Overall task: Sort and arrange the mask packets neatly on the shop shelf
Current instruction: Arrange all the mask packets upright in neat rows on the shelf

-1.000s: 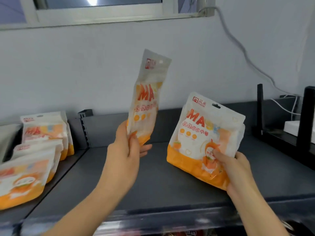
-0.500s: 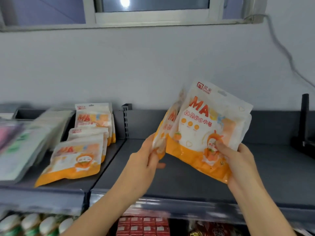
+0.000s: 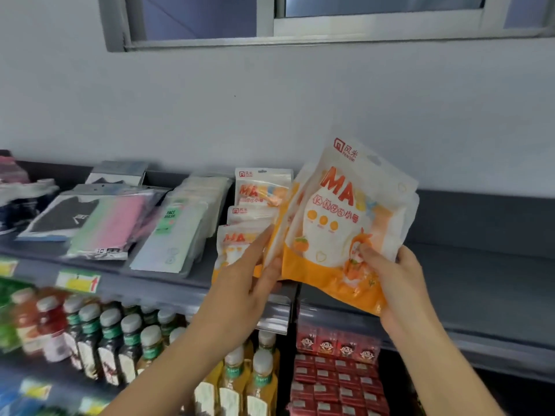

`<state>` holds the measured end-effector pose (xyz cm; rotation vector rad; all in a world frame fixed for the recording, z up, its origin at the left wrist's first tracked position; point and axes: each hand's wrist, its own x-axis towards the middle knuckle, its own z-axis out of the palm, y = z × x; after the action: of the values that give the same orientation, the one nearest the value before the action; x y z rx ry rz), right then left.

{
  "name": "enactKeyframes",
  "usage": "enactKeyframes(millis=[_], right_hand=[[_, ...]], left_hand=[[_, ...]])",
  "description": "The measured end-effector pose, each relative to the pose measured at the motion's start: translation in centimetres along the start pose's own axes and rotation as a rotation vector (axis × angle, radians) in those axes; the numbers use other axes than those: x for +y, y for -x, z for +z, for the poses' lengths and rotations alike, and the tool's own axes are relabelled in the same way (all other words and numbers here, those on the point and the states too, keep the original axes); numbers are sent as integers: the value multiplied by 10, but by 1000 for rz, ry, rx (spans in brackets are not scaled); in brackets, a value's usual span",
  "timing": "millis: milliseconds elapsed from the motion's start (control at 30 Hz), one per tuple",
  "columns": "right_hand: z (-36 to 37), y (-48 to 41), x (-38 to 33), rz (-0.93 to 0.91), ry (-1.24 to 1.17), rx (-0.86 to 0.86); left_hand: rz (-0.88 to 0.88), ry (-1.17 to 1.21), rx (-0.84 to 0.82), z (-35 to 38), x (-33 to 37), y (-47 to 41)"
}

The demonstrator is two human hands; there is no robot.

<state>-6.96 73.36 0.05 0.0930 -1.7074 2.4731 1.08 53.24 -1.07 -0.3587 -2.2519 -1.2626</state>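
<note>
Mask packet (image 3: pixel 339 223) white-orange, glossy, clasped by right grip (image 3: pixel 399 283); left grip (image 3: pixel 249 283) pinches second packet (image 3: pixel 280 232) edge-on.

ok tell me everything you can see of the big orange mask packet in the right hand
The mask packet is a glossy plastic pouch, white above an orange bottom band, with red MA lettering, three orange dots, a cartoon figure and a hang hole at top. It looks full, held upright but tilted over the shelf. The right hand grips its lower right part; a thinner packet pinched by the left hand touches its left edge.
</note>
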Motion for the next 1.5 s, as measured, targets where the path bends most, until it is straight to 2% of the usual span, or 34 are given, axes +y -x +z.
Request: enactKeyframes(millis=[200, 367, 533, 633, 833, 1067, 1167, 1267, 1400, 1500], right_hand=[[45, 22, 10, 8, 11, -65], [83, 19, 26, 121, 48, -112], [107, -4, 43, 301, 108, -89], [120, -19, 44, 320, 201, -83], [137, -40, 53, 269, 333, -82], [145, -47, 71, 151, 430, -49], [147, -48, 76, 140, 443, -36], [146, -49, 76, 128, 415, -73], [141, -40, 66, 153, 287, -241], [135, -33, 60, 137, 225, -310]], left_hand=[[-8, -33, 109, -47, -10, 22], [-33, 5, 168, -82, -27, 31], [-271, 275, 271, -98, -45, 28], [-366, 401, 366, -106, -51, 28], [-351, 438, 465, -129, -55, 38], [-170, 455, 420, -139, -26, 42], [-153, 387, 283, -130, -23, 30], [-240, 268, 153, -115, -38, 10], [-279, -215, 168, -102, -76, -17], [-278, -341, 146, -97, -93, -30]])
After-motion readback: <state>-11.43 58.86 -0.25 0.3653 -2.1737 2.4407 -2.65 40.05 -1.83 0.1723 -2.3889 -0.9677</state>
